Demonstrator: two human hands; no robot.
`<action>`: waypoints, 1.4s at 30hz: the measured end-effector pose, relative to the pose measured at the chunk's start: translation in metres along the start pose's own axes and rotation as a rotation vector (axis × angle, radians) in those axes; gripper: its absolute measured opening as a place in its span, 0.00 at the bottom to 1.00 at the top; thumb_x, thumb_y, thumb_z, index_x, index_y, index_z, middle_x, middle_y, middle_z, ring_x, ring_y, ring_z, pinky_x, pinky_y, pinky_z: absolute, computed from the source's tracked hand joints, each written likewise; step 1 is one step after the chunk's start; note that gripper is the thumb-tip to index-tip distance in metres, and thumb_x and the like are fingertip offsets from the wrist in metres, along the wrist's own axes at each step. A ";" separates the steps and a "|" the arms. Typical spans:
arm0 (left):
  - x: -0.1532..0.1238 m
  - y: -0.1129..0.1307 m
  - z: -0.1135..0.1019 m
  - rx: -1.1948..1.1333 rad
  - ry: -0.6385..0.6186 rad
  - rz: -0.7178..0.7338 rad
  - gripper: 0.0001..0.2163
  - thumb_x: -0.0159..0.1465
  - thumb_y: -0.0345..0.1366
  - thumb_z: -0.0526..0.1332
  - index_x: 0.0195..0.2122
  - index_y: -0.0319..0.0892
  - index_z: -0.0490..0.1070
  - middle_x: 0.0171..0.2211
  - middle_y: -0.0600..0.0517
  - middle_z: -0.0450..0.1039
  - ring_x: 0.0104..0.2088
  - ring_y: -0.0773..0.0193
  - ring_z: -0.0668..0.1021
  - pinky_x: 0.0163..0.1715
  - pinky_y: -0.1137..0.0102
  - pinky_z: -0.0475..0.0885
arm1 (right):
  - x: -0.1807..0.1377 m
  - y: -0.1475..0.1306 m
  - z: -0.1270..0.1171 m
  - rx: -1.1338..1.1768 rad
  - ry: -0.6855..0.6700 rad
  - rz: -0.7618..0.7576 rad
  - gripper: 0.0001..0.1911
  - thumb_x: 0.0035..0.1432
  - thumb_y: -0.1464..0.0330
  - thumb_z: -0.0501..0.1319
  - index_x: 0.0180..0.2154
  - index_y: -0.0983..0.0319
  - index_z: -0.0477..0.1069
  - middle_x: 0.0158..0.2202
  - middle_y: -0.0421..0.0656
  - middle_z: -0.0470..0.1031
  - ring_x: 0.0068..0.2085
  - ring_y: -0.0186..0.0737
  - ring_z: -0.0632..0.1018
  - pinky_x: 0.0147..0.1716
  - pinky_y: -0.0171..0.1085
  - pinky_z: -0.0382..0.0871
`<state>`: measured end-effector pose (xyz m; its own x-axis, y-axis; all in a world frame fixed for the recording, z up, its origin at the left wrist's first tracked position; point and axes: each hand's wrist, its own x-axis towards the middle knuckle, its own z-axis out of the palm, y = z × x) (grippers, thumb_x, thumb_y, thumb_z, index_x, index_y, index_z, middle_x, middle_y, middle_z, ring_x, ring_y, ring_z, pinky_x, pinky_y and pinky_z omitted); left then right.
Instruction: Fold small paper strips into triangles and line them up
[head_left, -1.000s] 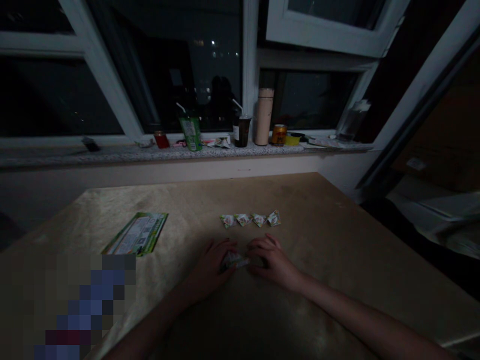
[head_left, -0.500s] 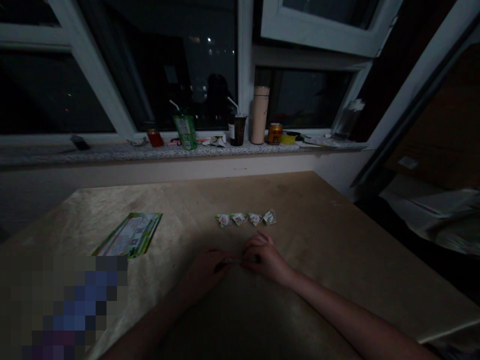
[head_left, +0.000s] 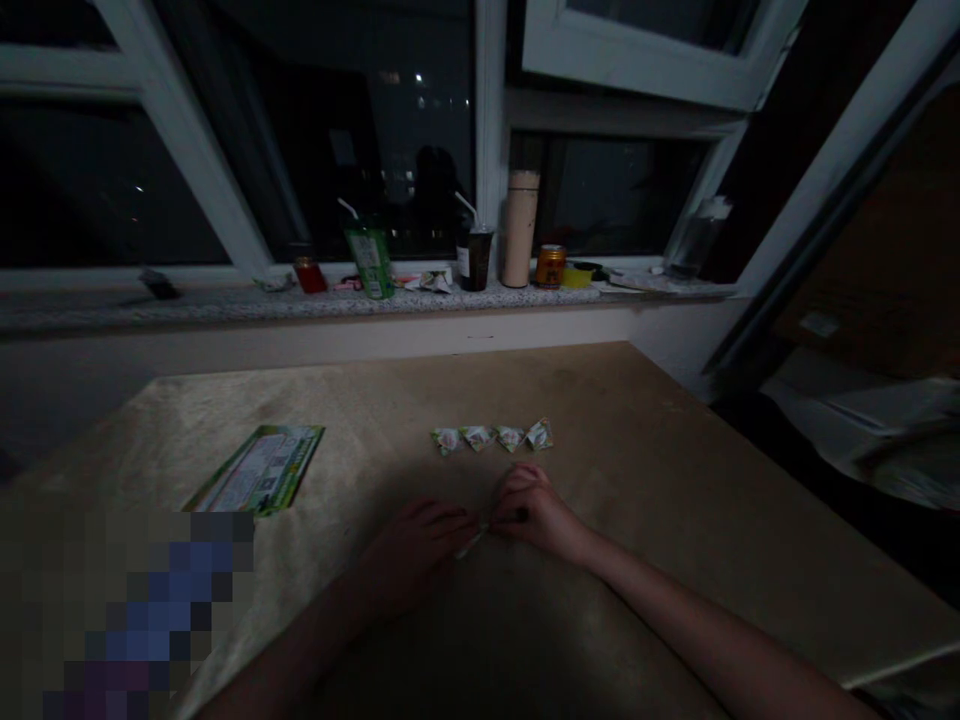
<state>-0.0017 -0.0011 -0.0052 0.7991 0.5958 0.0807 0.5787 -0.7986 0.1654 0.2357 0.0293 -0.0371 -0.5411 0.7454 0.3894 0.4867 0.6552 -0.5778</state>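
Low over the table, my left hand [head_left: 420, 545] and my right hand [head_left: 536, 512] meet at the fingertips. Between them is a small, pale, narrow strip [head_left: 471, 544], perhaps folded wrapper; the dim light hides its details. My right fingers are curled into a pinch at its upper end. My left fingers lie bent and together over its side. Just beyond the hands, several small folded wrapper packets [head_left: 478, 438] in white, green and red form a row. A flat green printed bag [head_left: 259, 470] lies on the table to the left.
The brown-covered table [head_left: 637, 450] reaches a window sill [head_left: 420, 308]. On the sill stand a green cup with a straw [head_left: 370, 262], a dark cup [head_left: 475, 260], a beige flask [head_left: 520, 230], an orange can [head_left: 550, 267] and a red jar [head_left: 309, 275]. A pixelated patch covers the lower left.
My left fingers have straightened and moved slightly right over the strip. My right fingers have curled in more. The strip now slants down and left below the fingertips.
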 end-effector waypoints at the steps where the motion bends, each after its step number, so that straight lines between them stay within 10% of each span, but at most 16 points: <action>1: -0.002 0.003 -0.001 -0.006 0.013 0.008 0.22 0.66 0.31 0.51 0.62 0.49 0.57 0.57 0.52 0.66 0.56 0.59 0.68 0.56 0.60 0.58 | 0.001 0.000 -0.001 0.007 -0.006 0.012 0.05 0.49 0.65 0.69 0.27 0.58 0.76 0.30 0.38 0.76 0.40 0.37 0.73 0.54 0.45 0.47; 9: -0.014 0.032 0.009 -0.053 -0.047 -0.155 0.31 0.66 0.44 0.52 0.66 0.37 0.43 0.66 0.41 0.45 0.64 0.51 0.54 0.60 0.55 0.54 | 0.008 -0.005 -0.007 0.064 -0.064 0.155 0.05 0.48 0.65 0.70 0.25 0.58 0.77 0.28 0.37 0.76 0.43 0.39 0.72 0.54 0.45 0.43; 16: -0.016 0.028 0.011 -0.120 -0.084 -0.084 0.38 0.63 0.43 0.57 0.67 0.46 0.33 0.68 0.45 0.36 0.65 0.48 0.48 0.61 0.51 0.52 | 0.013 -0.004 -0.007 0.035 -0.114 0.239 0.05 0.47 0.64 0.71 0.27 0.57 0.78 0.32 0.39 0.73 0.43 0.39 0.70 0.49 0.43 0.48; 42: -0.012 0.036 0.010 -0.057 -0.126 -0.100 0.39 0.62 0.47 0.58 0.67 0.41 0.36 0.67 0.42 0.40 0.65 0.46 0.48 0.60 0.51 0.52 | 0.069 -0.010 -0.033 -0.183 -0.725 0.377 0.12 0.43 0.59 0.69 0.25 0.62 0.78 0.23 0.37 0.76 0.30 0.35 0.74 0.46 0.41 0.58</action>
<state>0.0116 -0.0376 -0.0104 0.7543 0.6536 -0.0621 0.6489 -0.7276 0.2225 0.2162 0.0779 0.0191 -0.5964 0.6957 -0.4003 0.7932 0.4344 -0.4267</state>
